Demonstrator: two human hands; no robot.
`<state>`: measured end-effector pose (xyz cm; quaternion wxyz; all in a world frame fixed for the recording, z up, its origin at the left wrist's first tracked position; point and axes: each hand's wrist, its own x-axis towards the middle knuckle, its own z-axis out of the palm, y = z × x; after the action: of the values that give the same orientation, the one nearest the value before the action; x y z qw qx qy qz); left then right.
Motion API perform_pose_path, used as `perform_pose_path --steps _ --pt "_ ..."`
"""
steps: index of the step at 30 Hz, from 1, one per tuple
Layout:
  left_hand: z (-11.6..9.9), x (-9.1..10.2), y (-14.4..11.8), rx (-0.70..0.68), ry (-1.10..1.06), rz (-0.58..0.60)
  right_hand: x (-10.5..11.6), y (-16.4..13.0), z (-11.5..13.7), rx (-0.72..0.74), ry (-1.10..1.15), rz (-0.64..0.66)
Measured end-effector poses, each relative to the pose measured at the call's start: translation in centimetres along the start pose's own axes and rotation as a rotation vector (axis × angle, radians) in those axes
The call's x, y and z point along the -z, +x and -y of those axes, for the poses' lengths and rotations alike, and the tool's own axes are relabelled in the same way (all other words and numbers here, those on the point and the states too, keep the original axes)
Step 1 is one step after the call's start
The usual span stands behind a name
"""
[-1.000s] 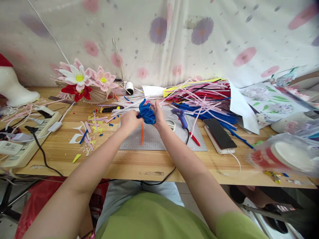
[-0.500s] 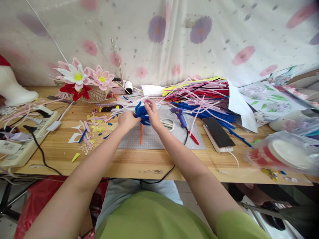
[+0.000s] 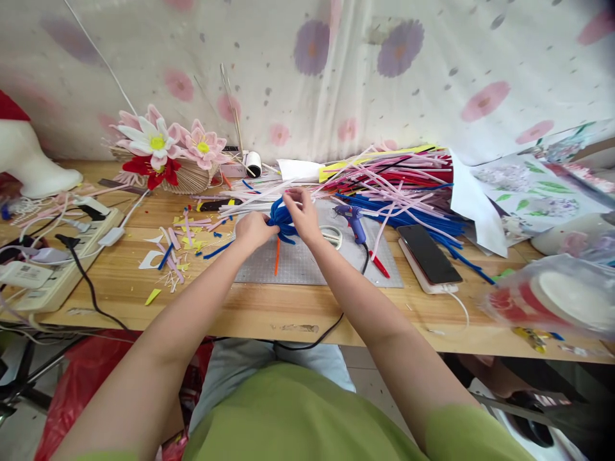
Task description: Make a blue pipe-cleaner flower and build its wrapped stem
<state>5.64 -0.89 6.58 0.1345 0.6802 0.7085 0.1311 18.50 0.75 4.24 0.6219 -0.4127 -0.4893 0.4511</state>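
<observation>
A bundle of twisted blue pipe cleaners [image 3: 280,221] sits between both my hands above the grey cutting mat [image 3: 307,262]. My left hand [image 3: 254,230] grips its left side with fingers curled. My right hand [image 3: 301,214] pinches its top and right side. An orange pipe cleaner [image 3: 277,257] lies on the mat just below the bundle. Behind my hands spreads a big heap of pink, red and blue pipe cleaners [image 3: 398,186].
A blue glue gun [image 3: 353,221] and a phone on a power bank [image 3: 428,255] lie right of the mat. A basket of handmade flowers [image 3: 166,153] stands at the back left, a power strip [image 3: 57,269] with cables at the left. Paper scraps [image 3: 177,246] litter the wooden table [image 3: 269,310].
The blue bundle has come down from a raised position to just above the mat, and both hands have closed in tighter around it.
</observation>
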Motion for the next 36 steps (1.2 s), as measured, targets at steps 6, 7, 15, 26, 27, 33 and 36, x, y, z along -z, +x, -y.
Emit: perform_pose_path --steps 6,7,15,26,27,33,36 --pt "0.6 -0.8 0.5 0.092 -0.457 0.122 0.5 1.0 -0.1 -0.014 -0.066 -0.081" --pt "0.7 -0.8 0.6 0.147 -0.612 0.159 0.7 1.2 0.0 -0.012 -0.055 -0.097" --pt "1.3 0.2 1.2 0.488 -1.560 0.293 2.1 -0.3 -1.4 -0.082 -0.011 -0.068" --pt "0.9 -1.6 0.7 0.560 -1.740 0.285 0.0 -2.7 -2.5 -0.412 -0.057 0.409" --pt "0.9 -1.6 0.6 0.564 -1.740 0.279 -0.3 -2.8 -2.6 -0.403 -0.059 0.409" --pt "1.3 -2.2 0.1 0.591 -1.653 0.358 -1.3 -3.0 -3.5 -0.416 0.031 0.421" --pt "1.5 -2.4 -0.1 0.540 -1.636 0.373 -1.3 -2.9 -3.8 -0.423 0.002 0.412"
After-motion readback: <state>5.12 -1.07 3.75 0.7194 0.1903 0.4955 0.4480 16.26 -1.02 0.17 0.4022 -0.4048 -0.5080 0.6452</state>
